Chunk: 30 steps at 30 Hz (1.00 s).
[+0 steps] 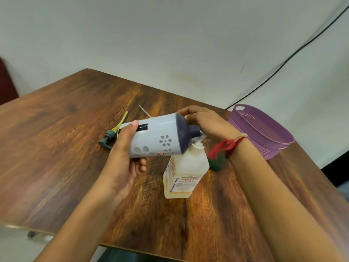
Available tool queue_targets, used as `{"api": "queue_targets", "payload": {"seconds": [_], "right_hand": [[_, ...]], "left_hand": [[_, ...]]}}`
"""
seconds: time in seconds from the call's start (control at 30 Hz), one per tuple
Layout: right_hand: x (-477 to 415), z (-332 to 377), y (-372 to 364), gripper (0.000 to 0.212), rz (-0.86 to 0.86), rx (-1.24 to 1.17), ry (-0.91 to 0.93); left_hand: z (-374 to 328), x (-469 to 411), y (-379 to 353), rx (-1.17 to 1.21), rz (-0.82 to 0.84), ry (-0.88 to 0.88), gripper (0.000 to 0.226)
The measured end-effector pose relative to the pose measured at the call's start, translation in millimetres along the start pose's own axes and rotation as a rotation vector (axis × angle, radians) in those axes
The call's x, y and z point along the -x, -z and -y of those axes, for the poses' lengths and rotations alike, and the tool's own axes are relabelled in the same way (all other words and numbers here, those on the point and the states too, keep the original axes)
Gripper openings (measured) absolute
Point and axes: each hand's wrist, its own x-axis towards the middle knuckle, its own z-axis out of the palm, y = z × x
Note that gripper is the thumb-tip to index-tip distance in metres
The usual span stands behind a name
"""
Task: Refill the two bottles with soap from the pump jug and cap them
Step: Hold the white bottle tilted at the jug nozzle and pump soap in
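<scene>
My left hand (123,157) grips a white soap bottle (158,136) with grey flower prints and a dark blue shoulder. The bottle is tipped on its side, its open neck pointing right over the mouth of a clear labelled bottle (184,174) that stands on the table. My right hand (205,122) is behind the necks, its fingers curled around something white at the clear bottle's mouth; what it is I cannot tell. A grey pump head with a yellow tube (111,134) lies on the table to the left. A dark green object (217,163) sits beside the clear bottle.
A purple plastic basket (264,133) stands at the table's right edge. The wooden table (56,148) runs to a corner at the back by the white wall. A black cable (283,65) hangs along the wall. A thin white tube (144,110) lies behind the bottle.
</scene>
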Motion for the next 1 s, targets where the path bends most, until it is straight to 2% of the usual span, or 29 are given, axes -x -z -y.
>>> {"api": "queue_targets", "payload": {"seconds": [0.07, 0.2, 0.27, 0.47, 0.63, 0.73, 0.83, 0.9, 1.0], "right_hand": [[0, 3, 1, 0.023, 0.015, 0.013, -0.012], [7, -8, -10, 0.034, -0.041, -0.272, -0.048], [9, -10, -11, 0.034, -0.073, -0.221, -0.036], [3, 3, -2, 0.030, -0.003, 0.004, 0.003], [3, -12, -12, 0.032, -0.141, 0.007, 0.056], [4, -9, -7, 0.031, -0.124, 0.062, 0.058], [4, 2, -1, 0.028, -0.066, 0.114, 0.055], [5, 2, -2, 0.029, -0.053, 0.082, 0.027], [5, -6, -7, 0.027, -0.067, 0.157, 0.038]], "left_hand": [[-3, 0, -1, 0.006, 0.013, -0.040, 0.028], [0, 1, -1, -0.045, -0.035, -0.068, 0.024], [2, 2, 0, -0.051, -0.051, -0.046, 0.024], [-3, 1, -1, -0.044, -0.020, -0.088, 0.025], [2, 3, 1, -0.054, -0.059, -0.027, 0.026], [3, 4, 0, -0.052, -0.040, -0.010, 0.025], [-3, 2, -2, -0.051, -0.012, -0.067, 0.024], [-4, 1, -2, -0.063, -0.021, -0.088, 0.025], [-1, 1, -1, -0.083, -0.030, -0.068, 0.029]]}}
